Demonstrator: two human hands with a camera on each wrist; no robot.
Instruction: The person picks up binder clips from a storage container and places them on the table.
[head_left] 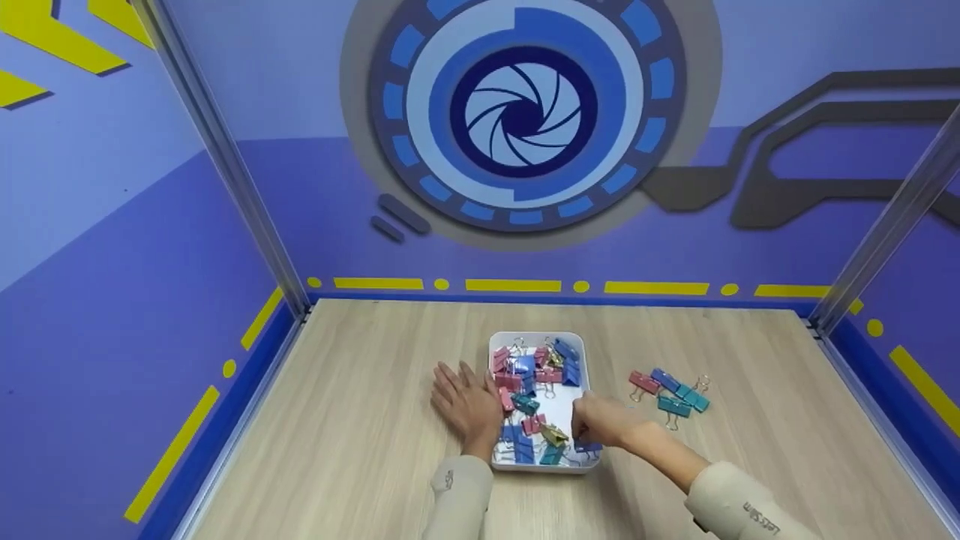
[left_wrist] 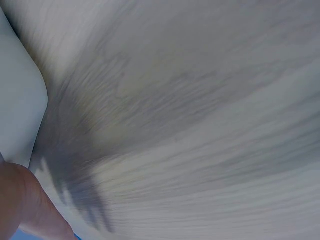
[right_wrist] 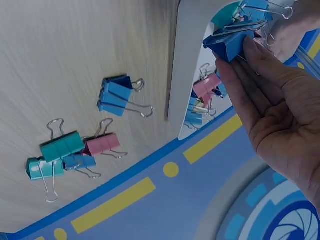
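Observation:
My right hand [head_left: 606,421] is over the near right corner of a white tray [head_left: 544,468]. Between thumb and fingers it pinches a blue binder clip [right_wrist: 230,44], seen in the right wrist view low inside the tray. My left hand [head_left: 469,405] lies spread along the tray's left side, fingers straight, thumb side against the rim. Binder clips in pink [head_left: 550,376], blue [head_left: 570,367], teal [head_left: 526,404] and gold [head_left: 554,434] lie jumbled in the tray. The left wrist view shows mostly tabletop and part of a finger.
Right of the tray, a pink clip [head_left: 645,381], a blue clip [head_left: 664,379] and two teal clips [head_left: 673,406] lie grouped on the wooden table [head_left: 360,420]. Another blue clip [right_wrist: 115,96] sits nearer the tray, hidden in the head view. Printed panels enclose the table.

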